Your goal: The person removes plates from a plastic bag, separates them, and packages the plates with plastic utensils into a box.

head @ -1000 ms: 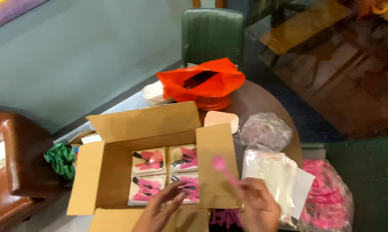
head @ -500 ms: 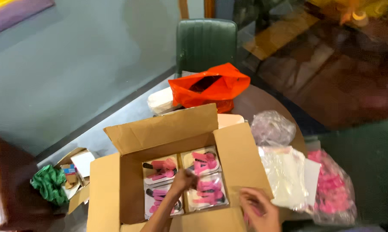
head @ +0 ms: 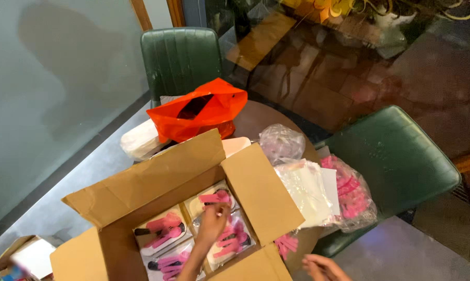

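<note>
Packs: four flat clear packs of pink brushes (head: 222, 200) lie in a two-by-two grid inside the open cardboard box (head: 256, 192); lowest one cut off by frame edge.
Left hand: left hand (head: 213, 221) reaches into the box, resting on the upper right pack; fingers curled down onto it, cannot tell if they grip it, seen from the back only.
Right hand: right hand (head: 323, 268) low at frame edge beside the box's right flap, fingers loosely spread, holding nothing seen; wrist cut off.
Box: sits on the round bench (head: 261, 117), four flaps open, near flap partly out of frame.
Hidden: bench mostly covered; loose pink pieces (head: 286, 243) peek from under the right flap, count unclear.
Bags: one orange bag (head: 198, 112); one crumpled clear bag (head: 282, 143); one clear bag of white sheets (head: 305, 190); one clear bag of pink items (head: 352, 190), contents blurred.
Chairs: two green chairs (head: 180, 60).
Corner: second small box (head: 22, 257) bottom left, cut off.
</note>
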